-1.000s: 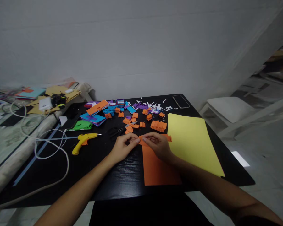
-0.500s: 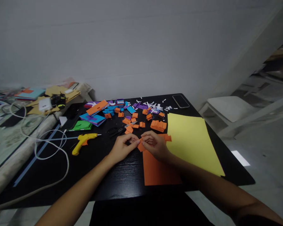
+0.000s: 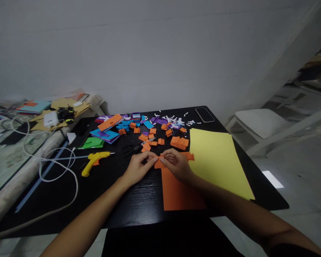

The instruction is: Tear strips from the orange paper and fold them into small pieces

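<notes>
Read around a clock centered on the small piece of orange paper, a white cord [image 3: 76, 178] loops at 9 o'clock, beside a yellow glue gun [image 3: 96, 155] laid on its side, its nozzle toward the worker, probably to keep it handy. Green paper [image 3: 94, 142] lies between 9 and 10, and a black-handled tool [image 3: 128, 150] sits nearer at 10. The left hand [image 3: 139, 167] pinches the small piece of orange paper [image 3: 159, 164] by its left end, thumb and fingers nearly closed. Folded orange pieces [image 3: 151, 137] lie scattered at 11, perhaps set there to free the front edge. The right hand [image 3: 179, 166] grips the piece's other end, fingers bent and narrow, seemingly to steady it from both sides. A larger orange sheet [image 3: 180, 196] spreads at 5 o'clock, partly beneath the right hand and forearm; an orange stack [image 3: 179, 142] waits between 1 and 2, and yellow sheets [image 3: 219, 160] lie flat at 3, apparently kept aside.
</notes>
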`<state>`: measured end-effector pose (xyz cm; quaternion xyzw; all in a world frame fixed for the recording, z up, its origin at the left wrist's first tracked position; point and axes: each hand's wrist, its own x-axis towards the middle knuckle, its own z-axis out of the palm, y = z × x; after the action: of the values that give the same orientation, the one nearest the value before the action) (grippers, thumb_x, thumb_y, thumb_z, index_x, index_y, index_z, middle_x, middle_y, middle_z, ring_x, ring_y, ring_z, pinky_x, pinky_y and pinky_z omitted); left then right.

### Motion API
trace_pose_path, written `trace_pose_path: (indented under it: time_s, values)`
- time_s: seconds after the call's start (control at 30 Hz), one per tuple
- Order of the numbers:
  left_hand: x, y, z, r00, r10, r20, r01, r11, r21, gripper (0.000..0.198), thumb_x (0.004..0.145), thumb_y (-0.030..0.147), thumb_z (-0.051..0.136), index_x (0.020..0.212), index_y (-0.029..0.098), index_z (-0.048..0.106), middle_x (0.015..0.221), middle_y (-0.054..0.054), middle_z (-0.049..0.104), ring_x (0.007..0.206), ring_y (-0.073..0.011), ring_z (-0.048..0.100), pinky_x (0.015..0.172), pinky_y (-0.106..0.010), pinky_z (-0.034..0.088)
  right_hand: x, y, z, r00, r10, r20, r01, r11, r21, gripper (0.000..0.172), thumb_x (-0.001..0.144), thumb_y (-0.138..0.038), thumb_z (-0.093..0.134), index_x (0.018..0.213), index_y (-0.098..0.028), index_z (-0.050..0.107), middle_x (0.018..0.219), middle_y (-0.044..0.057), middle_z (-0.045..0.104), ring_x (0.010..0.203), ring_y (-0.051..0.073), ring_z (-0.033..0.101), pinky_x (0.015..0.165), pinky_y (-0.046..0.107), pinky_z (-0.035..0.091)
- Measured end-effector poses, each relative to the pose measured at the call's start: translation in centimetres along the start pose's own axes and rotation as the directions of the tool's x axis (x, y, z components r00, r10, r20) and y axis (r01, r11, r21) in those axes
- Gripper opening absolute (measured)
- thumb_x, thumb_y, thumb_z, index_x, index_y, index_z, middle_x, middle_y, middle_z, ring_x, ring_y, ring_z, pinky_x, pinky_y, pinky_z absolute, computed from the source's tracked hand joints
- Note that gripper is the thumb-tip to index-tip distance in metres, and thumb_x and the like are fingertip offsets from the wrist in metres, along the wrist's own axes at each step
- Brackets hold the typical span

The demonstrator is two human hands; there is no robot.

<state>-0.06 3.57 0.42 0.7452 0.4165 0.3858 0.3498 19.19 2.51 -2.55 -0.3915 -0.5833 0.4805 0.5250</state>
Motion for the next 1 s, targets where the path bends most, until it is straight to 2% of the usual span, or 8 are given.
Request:
trace_pose_path:
  time_s: [0.17,0.73,1.0]
  values:
    - [-0.06,-0.34,0.0,0.999,0.034,-0.006,-0.034,0.999,0.021,0.022,0.092,0.037,0.066,0.092,0.016,0.073,0.073,-0.001,0.069,0.066,-0.0128,0.062,0.064,-0.022,0.049,0.06,0.21,-0.15,1.0,0.027,0.008,-0.027,1.0,-0.011,0.023,0.084,-0.041,0.074,0.093,-0.021,0.069,0.091,0.006,0.077,0.087,0.021,0.076,0.083,0.037,0.062]
    - [-0.12,-0.34,-0.08,0.998,0.068,0.008,-0.068,0.994,0.088,0.023,0.096,0.037,0.062,0.095,0.017,0.074,0.073,-0.001,0.07,0.065,-0.0129,0.062,0.063,-0.022,0.047,0.0,0.54,-0.05,1.0,0.004,-0.019,-0.004,0.999,-0.036,0.026,0.082,-0.047,0.075,0.089,-0.022,0.07,0.089,0.005,0.077,0.085,0.022,0.076,0.081,0.038,0.063]
    - [-0.35,-0.41,-0.01,0.992,0.125,0.024,-0.127,0.979,0.158,0.021,0.098,0.032,0.059,0.108,0.019,0.072,0.097,-0.006,0.076,0.086,-0.017,0.07,0.079,-0.026,0.053,0.03,0.13,0.06,0.999,0.045,0.004,-0.045,0.999,0.016,0.027,0.08,-0.046,0.077,0.085,-0.021,0.065,0.082,0.003,0.073,0.077,0.019,0.074,0.075,0.034,0.063]
